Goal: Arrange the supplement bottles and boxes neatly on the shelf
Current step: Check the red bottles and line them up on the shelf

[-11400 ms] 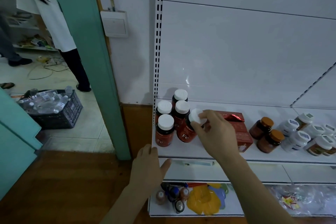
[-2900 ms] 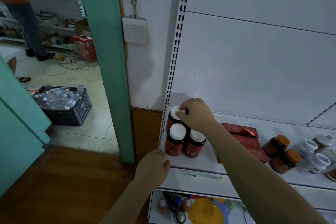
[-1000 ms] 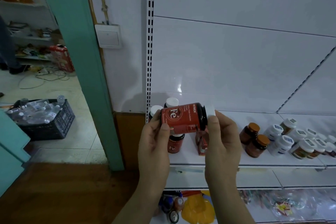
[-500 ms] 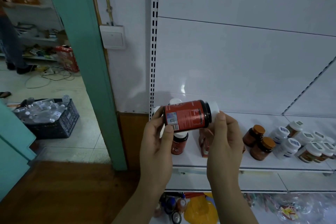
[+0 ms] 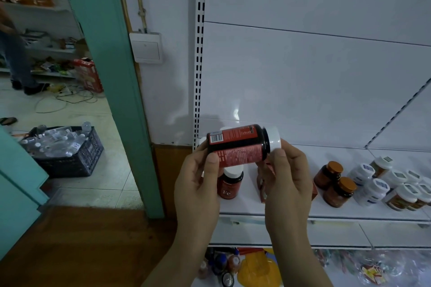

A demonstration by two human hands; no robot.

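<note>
A dark brown plastic supplement bottle with a red label and white screw cap (image 5: pixel 242 145) lies on its side in the air in front of the white metal shelf (image 5: pixel 291 213), held between both hands, barcode and fine print turned up and cap pointing away from the slotted white upright post (image 5: pixel 199 53). The left hand (image 5: pixel 198 184) grips the bottle's base end, thumb pressed on the label and fingers (image 5: pixel 203 147) curled round behind. The right hand (image 5: pixel 286 182) holds the cap end, its thumb at the neck just under the cap and its fingers wrapped round the far side.

On the shelf, directly below the held bottle, a matching dark bottle with a red "Fe" label and white cap (image 5: pixel 229 182) stands upright. Further white caps show behind the held bottle, near the post; how many bottles stand there is hidden. A red cardboard box (image 5: pixel 262 187) sits behind the right hand, mostly covered. Farther from the post stand two amber bottles with orange caps (image 5: pixel 335 184), touching each other, and beyond them a cluster of white bottles with white caps (image 5: pixel 384 184).

On the lower shelf lie small bottles and yellow packaging (image 5: pixel 254 268). Beyond the post, a white wall switch (image 5: pixel 146 48), a teal door frame (image 5: pixel 109 65), and through the doorway a black plastic crate of clear water bottles (image 5: pixel 67 149) on the tiled floor
</note>
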